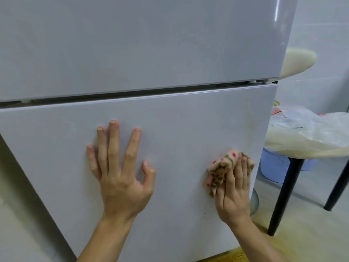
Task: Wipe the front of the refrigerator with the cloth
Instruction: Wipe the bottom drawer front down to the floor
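Pressing flat on the lower fridge door (170,129), left hand (120,178) w/ fingers spread; right hand (234,193) clamped on 1 bunched cloth (222,167) near door's right edge, long axis roughly vertical; 2 doors.

One head view looks forward and down, close to the refrigerator (151,53) front.

Pale floor (294,241) carries the refrigerator (170,129) and black-legged table (283,197).

The refrigerator (170,63) is plain pale grey-white. The cloth (224,167) is pink with red dots and olive-green marks. The table (306,146) has black legs; the basket (273,163) is light blue.
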Action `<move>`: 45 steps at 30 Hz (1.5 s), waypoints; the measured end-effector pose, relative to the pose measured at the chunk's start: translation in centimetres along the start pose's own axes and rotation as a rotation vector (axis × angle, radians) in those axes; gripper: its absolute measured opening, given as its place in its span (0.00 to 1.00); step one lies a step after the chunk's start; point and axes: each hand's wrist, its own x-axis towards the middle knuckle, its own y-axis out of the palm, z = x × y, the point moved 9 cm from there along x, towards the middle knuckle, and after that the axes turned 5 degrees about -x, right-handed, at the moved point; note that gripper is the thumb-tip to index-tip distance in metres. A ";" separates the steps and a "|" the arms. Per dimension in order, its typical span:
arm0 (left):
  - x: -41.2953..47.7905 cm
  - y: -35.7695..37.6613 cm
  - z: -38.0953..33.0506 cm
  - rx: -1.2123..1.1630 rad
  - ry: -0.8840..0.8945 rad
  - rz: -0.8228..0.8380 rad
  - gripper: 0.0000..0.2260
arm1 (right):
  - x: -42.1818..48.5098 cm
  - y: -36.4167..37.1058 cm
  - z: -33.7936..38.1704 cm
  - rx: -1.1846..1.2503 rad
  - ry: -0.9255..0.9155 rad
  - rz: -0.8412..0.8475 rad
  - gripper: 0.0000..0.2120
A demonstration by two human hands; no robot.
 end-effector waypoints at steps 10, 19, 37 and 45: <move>0.3 1.0 -0.8 0.026 -0.006 0.048 0.30 | 15.4 -4.7 0.1 0.134 0.048 -0.057 0.28; 0.3 0.9 -0.8 0.018 -0.014 0.030 0.30 | 1.7 -1.8 -2.6 0.054 0.218 -0.037 0.30; 0.4 0.7 -0.8 -0.006 -0.007 0.101 0.31 | 8.3 -3.1 -3.9 0.223 0.366 -0.179 0.30; 0.4 0.7 -0.8 -0.006 -0.017 0.114 0.31 | -1.5 -0.3 -4.6 0.214 0.584 -0.007 0.35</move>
